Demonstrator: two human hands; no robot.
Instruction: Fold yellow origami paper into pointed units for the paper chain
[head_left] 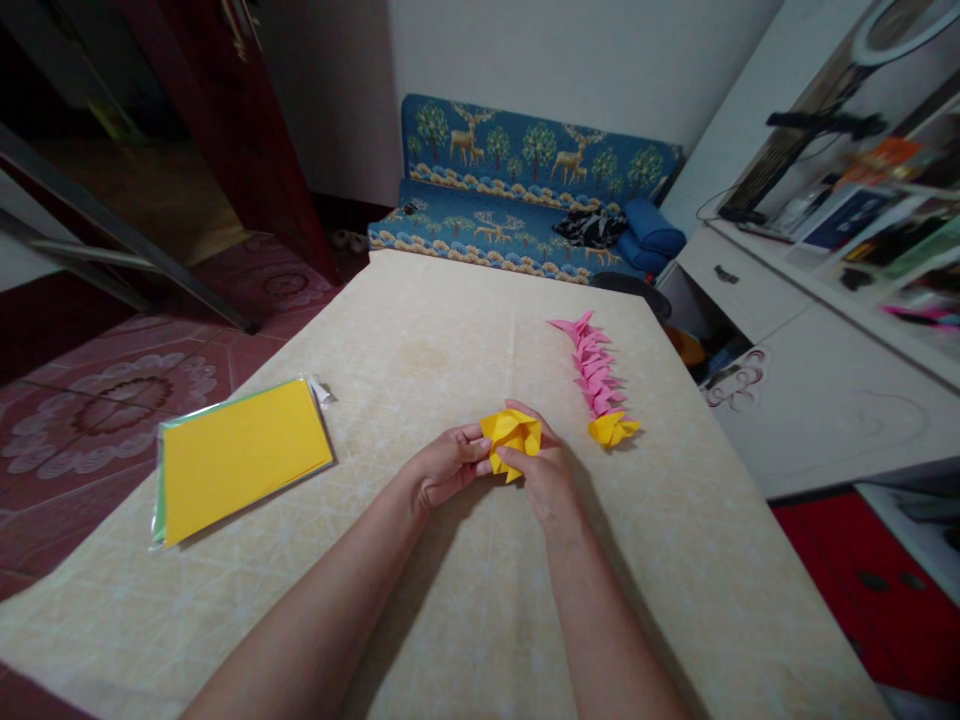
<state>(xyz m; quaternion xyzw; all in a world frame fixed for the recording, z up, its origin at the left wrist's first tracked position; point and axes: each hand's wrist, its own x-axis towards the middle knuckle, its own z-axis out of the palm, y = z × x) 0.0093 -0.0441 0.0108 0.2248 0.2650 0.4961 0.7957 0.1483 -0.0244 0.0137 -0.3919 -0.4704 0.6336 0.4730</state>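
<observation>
A yellow folded paper piece (517, 428) with pointed flaps is held between both hands above the middle of the table. My left hand (456, 462) grips its left side, thumb and fingers closed on the edge. My right hand (541, 465) holds it from the right, with the thumb lying across its lower front and fingers behind. To the right on the table lies a row of pink folded paper pieces (596, 372), stacked into one another. A yellow folded paper piece (615, 430) sits at the row's near end.
A pack of yellow paper sheets (247, 460) in clear plastic, with green at its edge, lies at the table's left. The cloth-covered table (450, 330) faces a blue patterned sofa (487, 215). A white cabinet (795, 370) stands right; a metal ladder-like frame (112, 255) stands left.
</observation>
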